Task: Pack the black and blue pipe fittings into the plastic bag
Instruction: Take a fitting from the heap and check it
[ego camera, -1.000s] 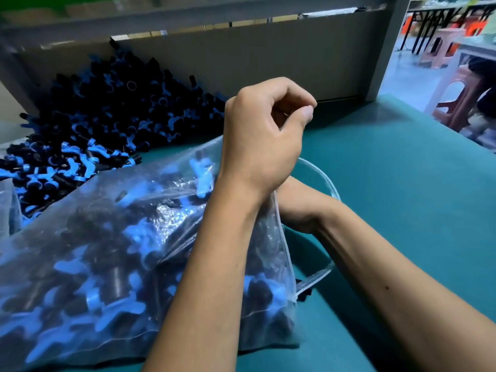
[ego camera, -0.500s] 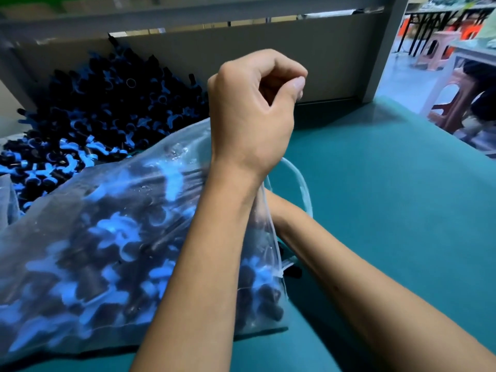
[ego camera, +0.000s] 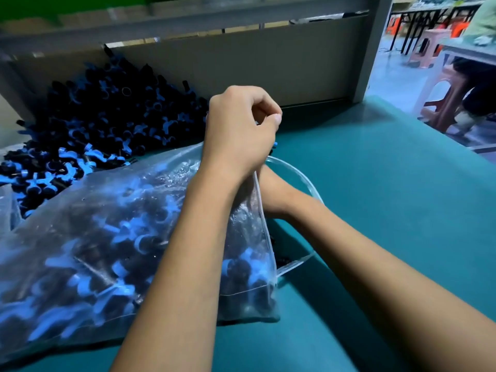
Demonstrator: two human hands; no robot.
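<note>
A smooth teal table fills the right of the frame, backed by a grey panel; pink plastic stools stand upper right. Glossy black and blue pipe fittings heap at upper left. The crinkled clear plastic bag, lower left, bulges with more. The left hand, at centre, is curled, pinching the bag's rim. The right hand reaches into the bag's mouth, its fingers hidden.

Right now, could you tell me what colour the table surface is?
Teal green table surface, clearest in the head view.
</note>
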